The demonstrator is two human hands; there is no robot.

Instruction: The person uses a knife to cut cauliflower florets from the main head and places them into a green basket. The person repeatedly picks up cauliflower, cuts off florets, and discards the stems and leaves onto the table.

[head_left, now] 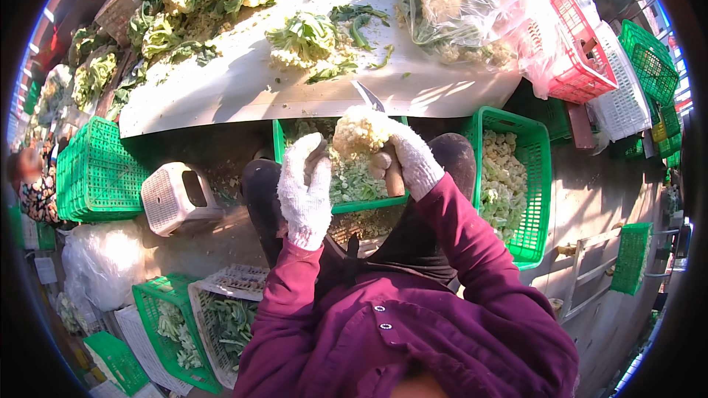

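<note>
My right hand (412, 157), in a white knit glove, grips a knife by its wooden handle (394, 176). Past the hand, the knife's blade (369, 96) points up toward the table. A pale cauliflower piece (358, 131) rests against the same hand's fingers and hides part of the knife. To its left, my gloved left hand (306, 190) is raised with bent fingers and the thumb apart; I see nothing in it. Below both hands, between my knees, a green plastic crate (368, 206) holds cut cauliflower bits (354, 183).
The white tabletop (221, 91) bears a leafy cauliflower (304, 38) and a heap of others at the back. A bagged cauliflower lot (442, 16) lies beside a red crate (586, 74). Right of my knee stands a green crate (539, 188) of florets; at left, a plastic stool (171, 199).
</note>
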